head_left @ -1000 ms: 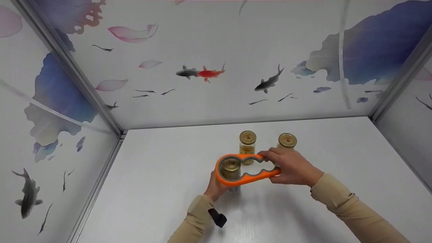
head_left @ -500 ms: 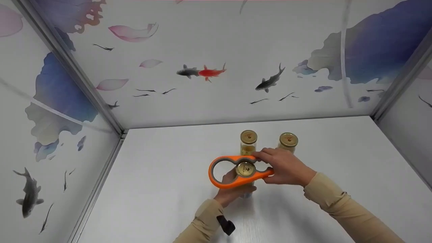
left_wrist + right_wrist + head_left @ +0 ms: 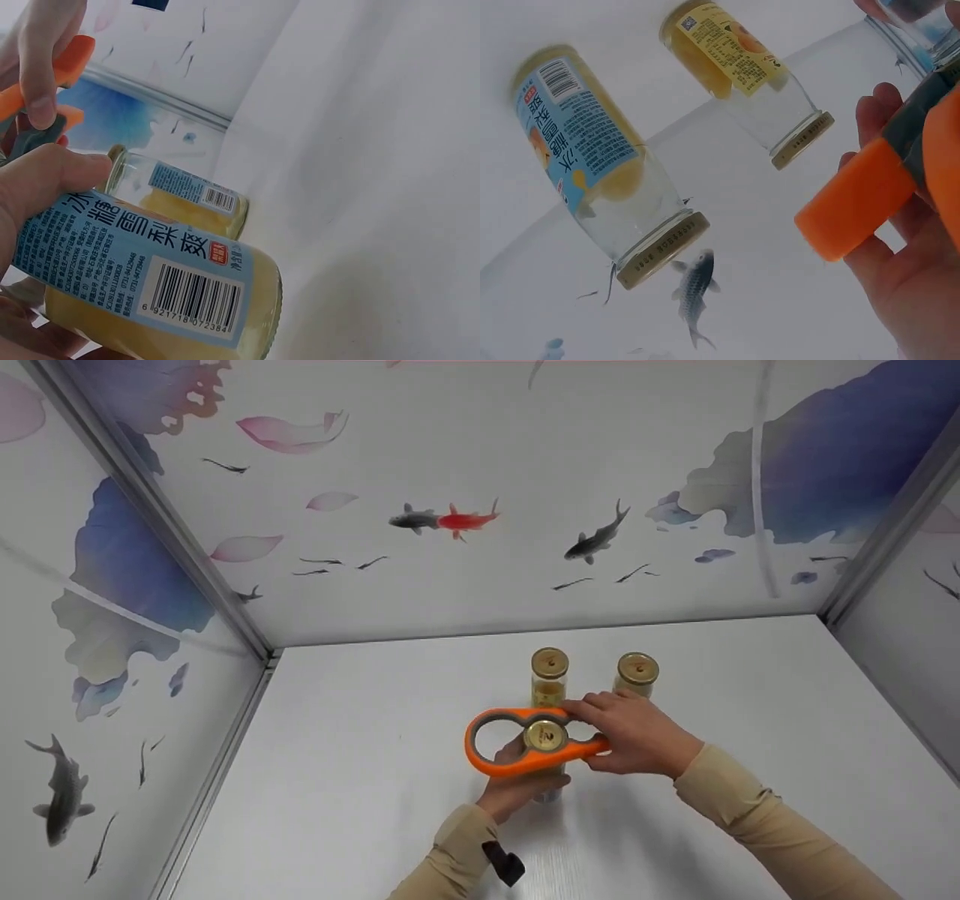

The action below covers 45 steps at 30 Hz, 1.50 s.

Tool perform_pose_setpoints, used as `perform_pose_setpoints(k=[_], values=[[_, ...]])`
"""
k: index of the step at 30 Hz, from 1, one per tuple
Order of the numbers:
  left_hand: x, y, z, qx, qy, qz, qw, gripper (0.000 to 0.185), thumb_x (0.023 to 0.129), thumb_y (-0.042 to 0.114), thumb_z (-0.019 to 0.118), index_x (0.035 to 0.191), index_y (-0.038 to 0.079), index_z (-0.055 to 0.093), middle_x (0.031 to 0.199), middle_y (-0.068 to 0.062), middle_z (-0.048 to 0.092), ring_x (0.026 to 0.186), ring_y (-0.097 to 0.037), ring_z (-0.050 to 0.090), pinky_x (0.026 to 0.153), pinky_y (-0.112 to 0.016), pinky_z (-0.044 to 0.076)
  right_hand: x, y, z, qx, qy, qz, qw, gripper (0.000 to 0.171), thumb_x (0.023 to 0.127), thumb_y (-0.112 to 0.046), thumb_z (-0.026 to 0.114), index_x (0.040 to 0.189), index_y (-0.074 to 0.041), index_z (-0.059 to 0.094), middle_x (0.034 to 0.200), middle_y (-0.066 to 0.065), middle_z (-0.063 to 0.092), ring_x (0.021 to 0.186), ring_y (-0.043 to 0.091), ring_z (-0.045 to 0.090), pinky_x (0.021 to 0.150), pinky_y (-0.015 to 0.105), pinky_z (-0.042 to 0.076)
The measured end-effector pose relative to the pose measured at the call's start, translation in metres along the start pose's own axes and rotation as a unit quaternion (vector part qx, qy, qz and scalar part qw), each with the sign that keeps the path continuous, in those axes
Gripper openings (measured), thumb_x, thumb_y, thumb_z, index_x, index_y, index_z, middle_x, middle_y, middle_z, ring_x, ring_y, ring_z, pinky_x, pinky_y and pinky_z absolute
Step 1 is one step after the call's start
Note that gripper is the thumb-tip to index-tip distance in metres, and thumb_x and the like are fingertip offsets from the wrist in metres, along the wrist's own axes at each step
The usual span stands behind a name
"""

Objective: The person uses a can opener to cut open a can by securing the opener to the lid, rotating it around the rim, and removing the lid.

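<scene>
My left hand (image 3: 514,791) grips a glass jar (image 3: 150,262) with a blue label and pale yellow contents. Its gold lid (image 3: 545,735) sits inside the middle, smaller opening of an orange jar opener (image 3: 517,767) with a grey wavy inner lining. The opener's larger loop lies to the left of the lid, with part of my left hand showing through it. My right hand (image 3: 637,735) holds the opener's two handle ends, thumb on one side and fingers on the other. Most of the jar's body is hidden under the opener in the head view.
Behind the opener stands a yellow-labelled jar (image 3: 550,666) with a gold lid. Beyond my right hand stands a blue-labelled jar (image 3: 637,669), partly hidden. The white table (image 3: 337,772) is bounded by a back wall (image 3: 525,592) and side panels printed with fish.
My left hand has carried the jar to the right, so its lid has gone from the opener's large loop to the middle opening. The opener has shifted slightly left. The last half second shows little movement.
</scene>
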State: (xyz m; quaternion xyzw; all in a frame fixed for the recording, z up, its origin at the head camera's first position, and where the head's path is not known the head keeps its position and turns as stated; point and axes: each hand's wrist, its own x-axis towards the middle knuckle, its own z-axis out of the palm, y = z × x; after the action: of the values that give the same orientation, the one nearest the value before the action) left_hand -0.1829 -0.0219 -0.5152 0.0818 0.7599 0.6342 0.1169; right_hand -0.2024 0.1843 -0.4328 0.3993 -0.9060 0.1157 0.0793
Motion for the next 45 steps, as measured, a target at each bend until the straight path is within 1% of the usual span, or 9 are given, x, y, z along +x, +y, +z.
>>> perform_pose_setpoints(k=[4,11,18,23,27,32,39,43,45], values=[[0.000,-0.001,0.000,-0.013,0.001,-0.008,0.9999,0.067,0.073,0.020,0.084,0.133,0.018,0.054,0.125,0.008,0.059,0.111,-0.013,0.052,0.100,-0.048,0.039,-0.001,-0.003,0.004,-0.026,0.016,0.005,1.000,0.062,0.072,-0.025,0.078,0.129,-0.013,0.055,0.094,-0.001,0.060,0.078,0.016,0.054,0.073,0.039,0.048],[-0.001,0.001,0.002,-0.023,-0.009,0.031,0.9992,0.065,0.073,0.012,0.081,0.133,0.023,0.057,0.124,0.011,0.060,0.110,-0.011,0.054,0.098,-0.040,0.041,0.001,-0.008,0.014,-0.094,0.053,-0.001,0.994,0.047,0.071,-0.019,0.082,0.108,-0.006,0.057,0.084,0.003,0.060,0.071,0.019,0.060,0.065,0.037,0.053],[-0.003,0.002,0.003,-0.022,-0.012,0.021,0.9994,0.063,0.071,0.006,0.078,0.129,0.020,0.058,0.116,0.010,0.063,0.097,-0.014,0.054,0.087,-0.036,0.045,0.000,-0.010,0.017,-0.111,0.021,0.017,0.993,0.038,0.071,-0.006,0.079,0.096,-0.008,0.051,0.074,0.003,0.059,0.058,0.017,0.055,0.051,0.030,0.047],[-0.001,0.002,0.002,0.019,-0.040,0.053,0.9976,0.073,0.070,0.004,0.072,0.137,0.025,0.053,0.125,0.014,0.058,0.099,-0.011,0.053,0.084,-0.032,0.045,0.000,-0.009,0.017,-0.116,0.009,0.015,0.993,0.039,0.072,-0.006,0.080,0.097,-0.009,0.051,0.077,0.004,0.062,0.059,0.018,0.057,0.053,0.032,0.049],[0.000,0.002,0.002,0.029,-0.055,0.061,0.9962,0.076,0.070,0.005,0.072,0.139,0.027,0.050,0.126,0.017,0.057,0.100,-0.009,0.053,0.087,-0.030,0.045,0.000,-0.006,0.018,-0.106,0.004,0.008,0.994,0.041,0.070,-0.005,0.082,0.098,-0.009,0.052,0.080,0.004,0.065,0.060,0.018,0.057,0.054,0.032,0.050],[-0.001,-0.001,0.000,0.024,-0.065,0.090,0.9935,0.077,0.071,0.005,0.074,0.141,0.016,0.045,0.131,0.009,0.057,0.110,-0.008,0.053,0.101,-0.031,0.039,0.000,-0.001,0.020,-0.086,-0.001,0.000,0.996,0.043,0.069,-0.003,0.082,0.100,-0.009,0.053,0.085,0.004,0.067,0.061,0.017,0.058,0.055,0.031,0.051],[-0.004,0.010,-0.006,0.050,-0.118,0.185,0.9743,0.074,0.075,-0.002,0.068,0.144,0.004,0.042,0.140,0.000,0.051,0.122,-0.008,0.049,0.106,-0.031,0.035,0.001,0.006,0.023,-0.060,-0.006,-0.023,0.998,0.045,0.069,0.001,0.081,0.101,-0.011,0.051,0.091,0.003,0.068,0.068,0.018,0.062,0.058,0.032,0.051],[-0.003,0.012,-0.012,0.113,-0.148,0.216,0.9586,0.069,0.082,0.003,0.067,0.146,0.002,0.040,0.144,-0.003,0.048,0.127,-0.009,0.045,0.107,-0.030,0.033,0.002,0.008,0.023,-0.057,-0.012,-0.031,0.998,0.046,0.069,0.001,0.080,0.101,-0.011,0.051,0.091,0.003,0.066,0.074,0.019,0.061,0.062,0.033,0.050],[0.000,0.007,-0.015,0.165,-0.168,0.235,0.9431,0.063,0.089,0.009,0.064,0.146,0.000,0.038,0.145,-0.006,0.046,0.129,-0.012,0.043,0.108,-0.029,0.032,0.002,0.009,0.023,-0.055,-0.010,-0.036,0.998,0.047,0.069,0.003,0.080,0.102,-0.012,0.051,0.092,0.002,0.065,0.077,0.019,0.060,0.065,0.035,0.049]])
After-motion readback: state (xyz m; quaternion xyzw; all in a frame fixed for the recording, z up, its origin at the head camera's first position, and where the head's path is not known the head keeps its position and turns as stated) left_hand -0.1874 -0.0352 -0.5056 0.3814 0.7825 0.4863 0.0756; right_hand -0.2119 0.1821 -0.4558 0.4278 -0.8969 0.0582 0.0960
